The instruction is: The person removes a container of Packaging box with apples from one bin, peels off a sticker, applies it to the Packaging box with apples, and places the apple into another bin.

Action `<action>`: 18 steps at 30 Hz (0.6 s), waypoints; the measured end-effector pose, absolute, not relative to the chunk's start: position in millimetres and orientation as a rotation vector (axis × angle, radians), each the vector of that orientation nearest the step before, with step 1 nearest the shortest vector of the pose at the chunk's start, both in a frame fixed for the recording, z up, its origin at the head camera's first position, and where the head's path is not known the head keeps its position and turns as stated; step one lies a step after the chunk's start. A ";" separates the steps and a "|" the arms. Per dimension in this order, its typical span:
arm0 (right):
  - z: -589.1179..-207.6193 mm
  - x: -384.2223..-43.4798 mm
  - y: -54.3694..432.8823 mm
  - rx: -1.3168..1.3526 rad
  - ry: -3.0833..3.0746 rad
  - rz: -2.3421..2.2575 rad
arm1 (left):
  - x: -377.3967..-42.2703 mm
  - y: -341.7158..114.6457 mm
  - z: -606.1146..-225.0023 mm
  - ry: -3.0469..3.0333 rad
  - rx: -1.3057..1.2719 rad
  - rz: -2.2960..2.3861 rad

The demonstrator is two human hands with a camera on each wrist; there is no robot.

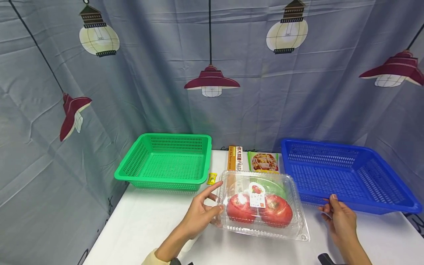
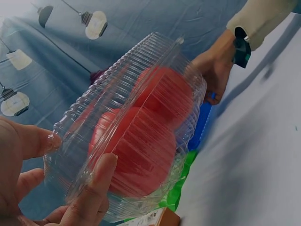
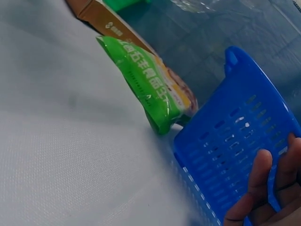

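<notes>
My left hand [image 1: 200, 213] grips the left edge of a clear plastic clamshell box [image 1: 301, 221], thumb and fingers on either side of it. Two red tomatoes [image 1: 241, 209] sit inside, and a white label [image 1: 257, 195] is stuck on the lid. In the left wrist view the fingertips [image 2: 106, 165] press on the ribbed plastic. My right hand [image 1: 342, 221] is at the front rim of the blue basket [image 1: 318, 198], its fingers loosely bent. The right wrist view has these fingers [image 3: 259, 174] close in front of the basket's slotted wall, with the thumb out of sight.
At the back left stands a green basket [image 1: 159, 184]. Between the baskets lie a pasta box [image 1: 234, 158], a green food packet [image 1: 264, 162] and a small yellow sachet [image 1: 212, 179]. A grey curtain [image 1: 165, 92] printed with lamps hangs behind the white table [image 1: 132, 228].
</notes>
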State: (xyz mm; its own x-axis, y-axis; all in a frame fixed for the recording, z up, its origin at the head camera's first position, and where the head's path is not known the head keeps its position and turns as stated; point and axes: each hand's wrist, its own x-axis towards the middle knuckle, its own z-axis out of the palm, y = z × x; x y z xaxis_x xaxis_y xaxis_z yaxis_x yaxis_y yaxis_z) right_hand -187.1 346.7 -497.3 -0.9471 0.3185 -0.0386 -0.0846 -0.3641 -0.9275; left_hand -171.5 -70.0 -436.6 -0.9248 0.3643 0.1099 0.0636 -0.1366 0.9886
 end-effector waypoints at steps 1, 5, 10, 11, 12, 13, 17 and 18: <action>-497.5 -186.9 346.6 -0.315 -1.605 2.386 | -173.3 -67.4 -435.9 1.913 0.488 2.178; -498.4 -186.4 346.8 -0.324 -1.603 2.375 | -179.9 -56.6 -431.9 1.933 0.488 2.182; -501.1 -187.0 346.9 -0.299 -1.562 2.394 | -187.1 -44.2 -424.6 1.947 0.483 2.184; -501.8 -187.5 346.8 -0.293 -1.545 2.401 | -188.7 -41.9 -423.3 1.952 0.483 2.182; -502.1 -188.2 346.3 -0.286 -1.523 2.410 | -190.3 -39.5 -422.0 1.957 0.484 2.181; -502.4 -188.7 346.1 -0.280 -1.491 2.419 | -192.1 -37.0 -420.9 1.970 0.486 2.177; -503.1 -190.8 344.7 -0.293 -1.416 2.414 | -200.3 -26.3 -417.6 1.999 0.489 2.168; -503.0 -191.0 344.5 -0.301 -1.414 2.409 | -202.1 -23.5 -416.7 1.998 0.486 2.170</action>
State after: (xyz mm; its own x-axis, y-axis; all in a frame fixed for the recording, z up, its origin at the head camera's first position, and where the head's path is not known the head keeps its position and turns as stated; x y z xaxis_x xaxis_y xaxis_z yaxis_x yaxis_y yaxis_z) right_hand -191.0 344.5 -503.0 -0.9232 0.3841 -0.0150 -0.1741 -0.4526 -0.8745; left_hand -202.1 -23.5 -416.7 -0.9359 0.3261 0.1334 0.1060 -0.1005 0.9893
